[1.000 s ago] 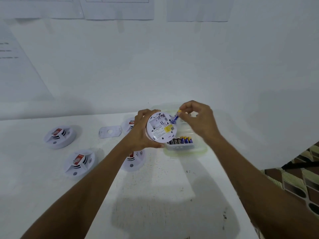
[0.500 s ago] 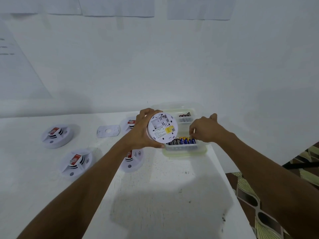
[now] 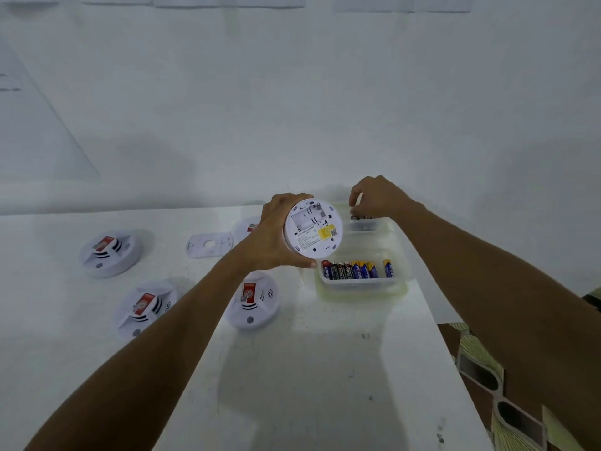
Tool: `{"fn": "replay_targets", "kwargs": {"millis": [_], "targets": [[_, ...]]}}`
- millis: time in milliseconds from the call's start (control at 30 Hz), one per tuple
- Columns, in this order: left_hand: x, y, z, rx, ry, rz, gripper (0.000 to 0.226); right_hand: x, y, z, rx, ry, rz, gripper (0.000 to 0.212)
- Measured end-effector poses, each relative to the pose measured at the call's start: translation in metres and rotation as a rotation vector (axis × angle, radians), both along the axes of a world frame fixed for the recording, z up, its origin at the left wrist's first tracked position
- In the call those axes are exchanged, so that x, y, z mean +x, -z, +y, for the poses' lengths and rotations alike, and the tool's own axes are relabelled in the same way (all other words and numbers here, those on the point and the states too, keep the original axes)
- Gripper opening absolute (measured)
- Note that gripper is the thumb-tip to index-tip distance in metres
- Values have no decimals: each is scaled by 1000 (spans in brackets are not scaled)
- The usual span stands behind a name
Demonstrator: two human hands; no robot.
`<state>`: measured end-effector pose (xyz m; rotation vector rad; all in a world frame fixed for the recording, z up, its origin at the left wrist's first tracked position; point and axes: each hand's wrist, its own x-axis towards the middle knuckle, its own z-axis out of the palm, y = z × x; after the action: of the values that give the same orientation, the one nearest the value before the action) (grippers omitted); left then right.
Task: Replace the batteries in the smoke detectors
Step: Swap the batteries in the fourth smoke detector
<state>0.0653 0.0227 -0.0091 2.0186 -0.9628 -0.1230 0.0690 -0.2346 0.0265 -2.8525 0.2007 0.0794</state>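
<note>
My left hand grips a white round smoke detector above the table, its back with a yellow label and open battery bay turned to me. My right hand reaches into the far compartment of a clear plastic container. Its curled fingertips pinch one of the dark batteries lying there. A row of blue and dark batteries fills the near compartment.
Three smoke detectors lie face up on the white table; another is half hidden behind my left wrist. A flat mounting plate lies between them. The table's right edge drops to a patterned floor.
My right hand carried a blue battery away from the detector, passed over the near compartment, and now has reached the far compartment. My left hand keeps hold of the detector.
</note>
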Motion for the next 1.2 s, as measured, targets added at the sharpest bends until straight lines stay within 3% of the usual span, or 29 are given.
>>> {"fn": "replay_targets", "kwargs": {"millis": [167,400,467,567,667,767,967,1067,1200], "targets": [[7,5,6,-9,-42,2,107,12,7,9,-93,61,43,22],[9,12,10,-4,-58,-8,111,16,15,12,-49,59,43,24],[8,11,11,-3,-57,-1,111,14,11,11,46,80,18,25],[4,7,10,-11,-50,11,111,0,-4,14,244,103,-165,17],[0,4,8,-24,-43,12,108,-32,-25,27,590,118,-394,12],[-7,3,5,-26,-34,-7,109,-65,-32,49,861,85,-484,10],[-19,-4,0,-65,-22,-51,96,-82,8,86,658,103,-615,7],[-18,-1,3,-73,-45,-26,97,-85,21,98,662,149,-695,15],[-20,-4,4,-106,-69,-91,94,-93,30,113,523,51,-729,28]]}}
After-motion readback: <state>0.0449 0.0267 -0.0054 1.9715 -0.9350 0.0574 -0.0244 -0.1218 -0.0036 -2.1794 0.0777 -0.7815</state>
